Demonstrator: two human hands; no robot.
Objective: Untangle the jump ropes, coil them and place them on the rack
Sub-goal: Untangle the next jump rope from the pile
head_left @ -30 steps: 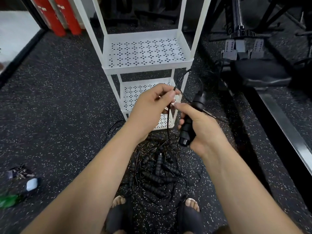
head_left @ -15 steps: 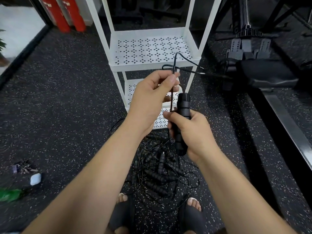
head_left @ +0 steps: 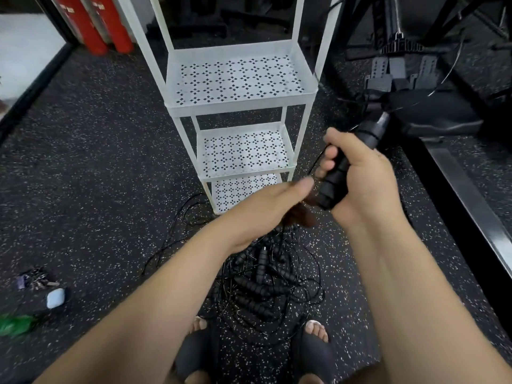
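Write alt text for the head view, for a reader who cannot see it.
A person's right hand grips a black jump rope handle while the blurred left hand is beside it. Tangled jump ropes lie on the floor before a white rack.

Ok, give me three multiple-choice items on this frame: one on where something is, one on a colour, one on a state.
1. Where is the tangled pile of jump ropes?
A. On a shelf.
B. On the floor, in front of the rack.
C. On a bench.

2. What colour is the rack?
A. White.
B. Red.
C. Black.

3. What is the right hand doing?
A. Hanging open and empty.
B. Resting flat on a shelf.
C. Gripping a black handle.

Answers:
1. B, the pile sits on the speckled floor below the lowest shelf.
2. A, its posts and perforated shelves are all white.
3. C, its fingers curl round the handle.
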